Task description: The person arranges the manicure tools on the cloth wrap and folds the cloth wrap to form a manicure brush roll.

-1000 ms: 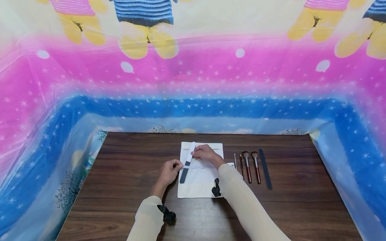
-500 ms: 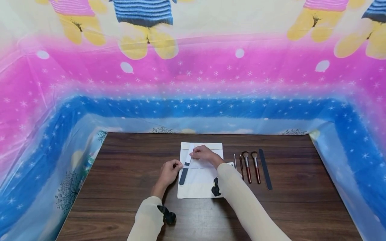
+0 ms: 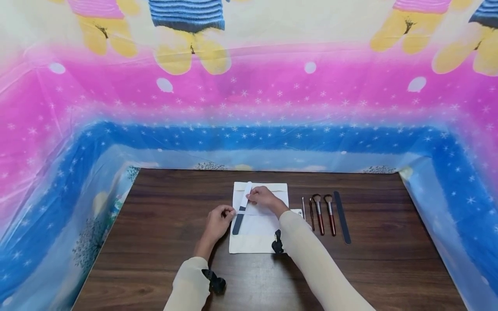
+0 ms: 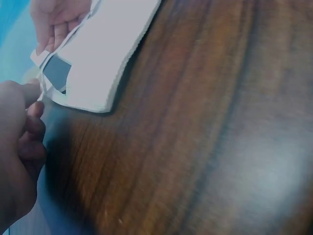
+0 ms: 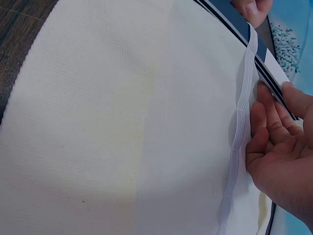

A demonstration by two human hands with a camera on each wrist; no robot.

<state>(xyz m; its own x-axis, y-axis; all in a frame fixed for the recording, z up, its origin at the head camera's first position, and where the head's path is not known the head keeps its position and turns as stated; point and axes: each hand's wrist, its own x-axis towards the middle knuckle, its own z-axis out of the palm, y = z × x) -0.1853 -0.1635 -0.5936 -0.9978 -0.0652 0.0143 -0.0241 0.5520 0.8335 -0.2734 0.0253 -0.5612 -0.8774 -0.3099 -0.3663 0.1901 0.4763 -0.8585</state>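
Note:
A white cloth pouch (image 3: 256, 244) lies flat on the table, crossed by a narrow white elastic band (image 5: 239, 122). Near its left edge is a slim nail file (image 3: 238, 225), dark grey below and white above, that passes under the band at a slant. My right hand (image 3: 265, 197) pinches the white part between thumb and fingers; in the right wrist view its fingers lie behind the file. At the pouch's left edge my left hand (image 3: 218, 222) pinches the end of the band, as the left wrist view (image 4: 22, 127) shows. The pouch's far side is partly hidden by my right hand.
Right of the pouch, a thin metal tool (image 3: 303, 207), a thin dark reddish tool (image 3: 311, 214), two makeup brushes (image 3: 319, 216) and another dark nail file (image 3: 342, 218) lie side by side. A white tab (image 3: 297, 212) shows by my right sleeve. Printed cloth surrounds the wooden table (image 3: 155, 224).
The file's white part looked narrower half a second ago and now shows broader, with the file shifted slightly away from me. Both hands stay in nearly the same place.

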